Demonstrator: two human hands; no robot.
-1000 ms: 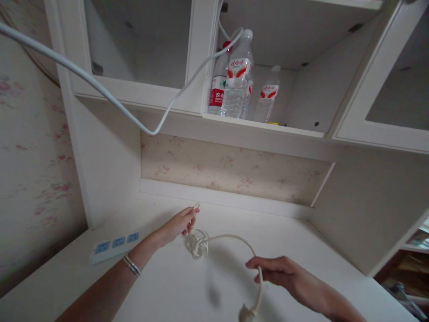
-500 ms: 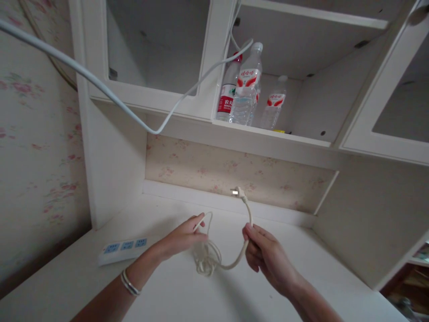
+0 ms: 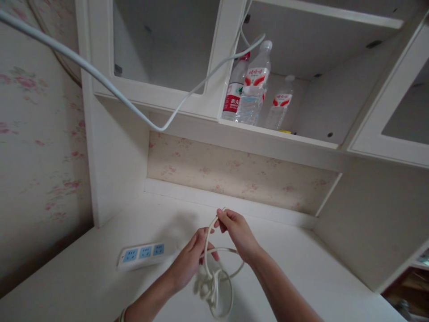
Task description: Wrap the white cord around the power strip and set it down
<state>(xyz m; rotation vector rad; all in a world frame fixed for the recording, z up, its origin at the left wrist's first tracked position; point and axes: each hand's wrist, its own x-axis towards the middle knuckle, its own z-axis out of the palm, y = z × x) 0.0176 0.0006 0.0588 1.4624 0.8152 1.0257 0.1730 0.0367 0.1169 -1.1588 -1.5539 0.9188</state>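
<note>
An off-white power cord (image 3: 231, 299) hangs in loose, tangled loops between my hands, above the white desktop. My right hand (image 3: 238, 232) pinches a raised stretch of it between thumb and fingers. Just to the left and slightly lower, my left hand (image 3: 191, 258) is closed around other strands of the cord. The plug is out of sight, hidden by the hands or the loops. A white power strip (image 3: 145, 253) with blue socket faces is left of my left hand, its right end close to the wrist.
Overhead, a cabinet shelf holds clear plastic bottles (image 3: 256, 89), one with a red cap. A thick pale cable (image 3: 114, 89) droops across the upper left in front of the glass cabinet door (image 3: 164, 44). Side panels (image 3: 117, 156) enclose the white desktop (image 3: 284, 268).
My right hand has moved left and up, close to my left hand. The plug, visible before above my right hand, no longer shows. The power strip has shifted right.
</note>
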